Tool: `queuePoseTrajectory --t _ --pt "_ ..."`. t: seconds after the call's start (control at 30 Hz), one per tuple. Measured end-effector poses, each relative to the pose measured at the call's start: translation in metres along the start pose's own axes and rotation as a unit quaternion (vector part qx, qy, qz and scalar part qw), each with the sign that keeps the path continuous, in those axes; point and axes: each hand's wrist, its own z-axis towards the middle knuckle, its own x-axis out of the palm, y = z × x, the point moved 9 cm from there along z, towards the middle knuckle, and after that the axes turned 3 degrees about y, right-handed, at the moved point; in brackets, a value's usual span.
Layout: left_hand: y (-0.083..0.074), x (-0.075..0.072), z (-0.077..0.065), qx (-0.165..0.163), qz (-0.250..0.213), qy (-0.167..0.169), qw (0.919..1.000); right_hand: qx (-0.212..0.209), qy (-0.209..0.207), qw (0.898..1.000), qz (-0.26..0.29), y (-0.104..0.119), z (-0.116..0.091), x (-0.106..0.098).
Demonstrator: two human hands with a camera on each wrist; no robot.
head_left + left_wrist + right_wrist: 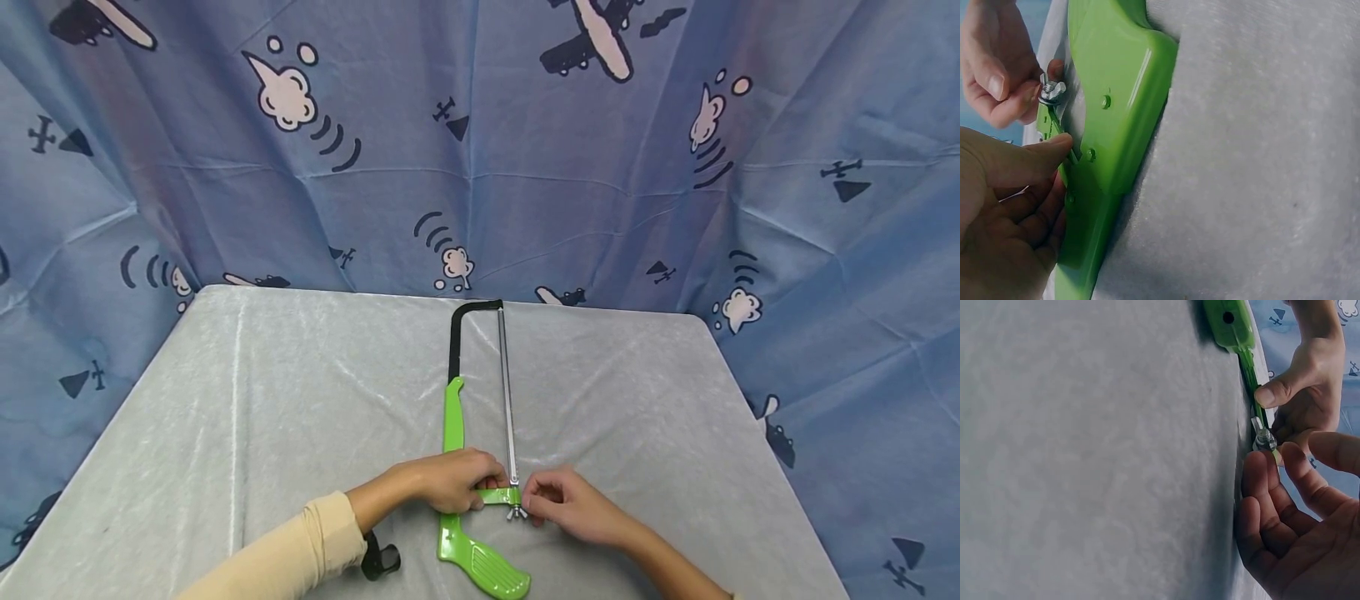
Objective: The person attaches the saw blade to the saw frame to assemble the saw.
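A hacksaw with a green handle (491, 567), black frame (454, 350) and silver blade (507, 392) lies along the table. My left hand (453, 482) pinches the short green arm (498, 497) at the blade's near end between thumb and fingers. On the end of that arm sits a silver wing nut (1052, 90) on a threaded bolt. Beside it is my right hand (573, 507), its bent fingertips right at the nut's wings and its thumb held apart in the right wrist view. The left hand covers part of the green frame in the head view.
A pale grey velvety cloth (322, 375) covers the table. Near my left forearm stands a small black curled strap (380, 558). Behind the table hangs a blue curtain (405, 125) with airplane prints.
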Motion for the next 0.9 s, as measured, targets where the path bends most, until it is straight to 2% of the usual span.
queuePoseTrajectory --t 0.4,0.53,0.73,0.9 --pt "-0.0016 -0.0012 -0.0017 0.006 -0.004 0.001 1.0 0.002 0.003 1.0 -0.009 0.0031 -0.0012 0.0032" --pt "-0.0014 -0.0002 -0.0011 0.012 -0.004 -0.001 0.9999 0.017 0.0 1.0 -0.023 0.0019 -0.001 0.0031" --pt "-0.0023 -0.0011 -0.0019 -0.001 0.001 -0.001 1.0 0.041 -0.011 0.997 -0.06 0.0008 -0.0013 0.002" --pt "-0.0029 -0.0017 -0.0018 0.001 -0.001 -0.001 1.0 0.058 -0.022 0.995 -0.083 -0.0009 -0.0016 0.0028"
